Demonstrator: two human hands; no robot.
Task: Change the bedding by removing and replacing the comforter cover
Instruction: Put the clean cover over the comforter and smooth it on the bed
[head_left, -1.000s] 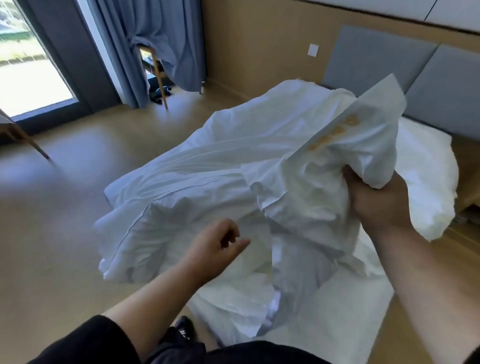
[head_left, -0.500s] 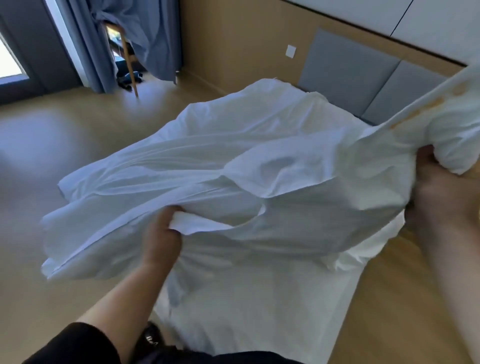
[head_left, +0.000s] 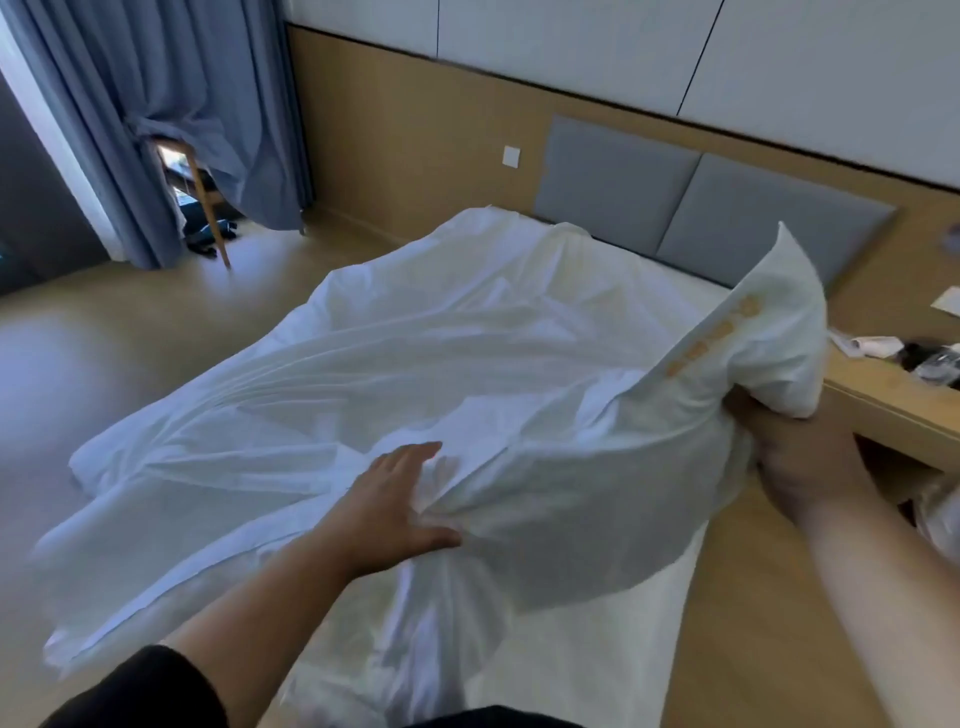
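- Comforter cover (head_left: 415, 364): white, crumpled, spread in loose folds over the bed (head_left: 597, 649); near edge hangs off the left side above the floor (head_left: 130, 338).
- Right hand (head_left: 800, 462): fingers curled round a bunched corner of the cover, held up at the bed's right side; the corner stands up above the fist (an orange printed strip runs along its hem).
- Left hand (head_left: 395, 504): palm down on the cover near the middle, fingers straight and close together, thumb out to the side; fabric gathers into folds under the palm. Dark sleeve on this arm.
- Headboard (head_left: 701, 218): grey padded panels behind the bed.
- Bedside table (head_left: 883, 400): just right of the raised corner, small items on top (too blurred to identify).
- Curtain (head_left: 182, 104): blue, far left.
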